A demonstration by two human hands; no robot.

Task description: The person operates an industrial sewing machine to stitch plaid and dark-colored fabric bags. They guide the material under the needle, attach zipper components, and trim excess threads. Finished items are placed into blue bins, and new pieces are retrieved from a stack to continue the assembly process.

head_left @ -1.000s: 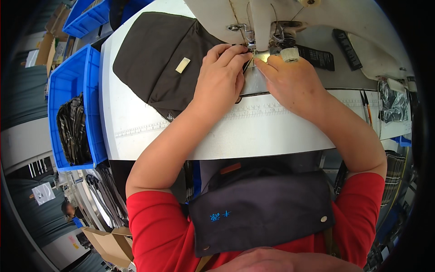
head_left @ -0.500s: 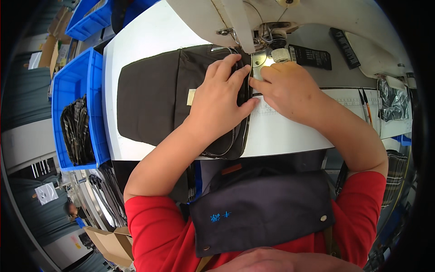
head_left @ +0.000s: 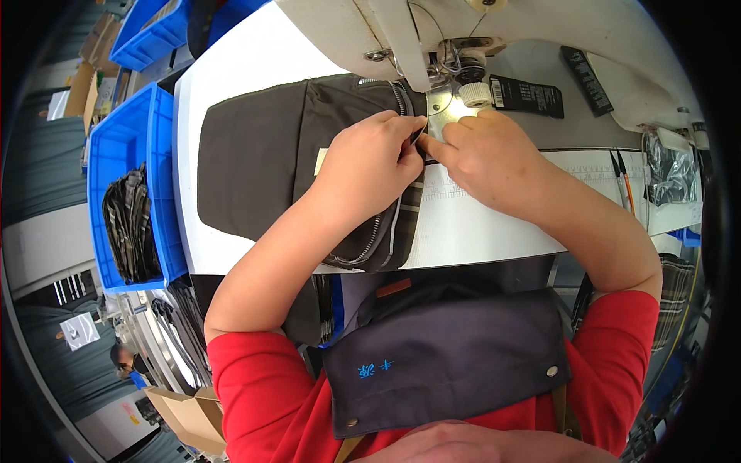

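A dark brown fabric bag piece (head_left: 251, 158) with a curved zipper and a small pale label lies flat under the sewing machine (head_left: 421, 58). My left hand (head_left: 370, 166) pinches its right edge just in front of the needle plate (head_left: 444, 104). Against that same edge press the index finger and thumb of my right hand (head_left: 490, 154), its other fingers curled in. Below my left hand, a strip of plaid lining (head_left: 405, 231) shows beside the zipper. The exact spot where the fingertips grip is partly hidden.
On the left, a blue bin (head_left: 158, 185) holds folded plaid pieces (head_left: 130, 224). Right of the needle lie a black packet (head_left: 529, 96) and a dark strip (head_left: 585, 81). Pens (head_left: 624, 181) and a clear plastic bag (head_left: 670, 170) sit at the table's right end, near a printed ruler (head_left: 571, 170).
My left hand has gone from lying spread on the fabric to pinching its edge. The edge is turned back, with plaid lining now showing. My right hand has shifted slightly left.
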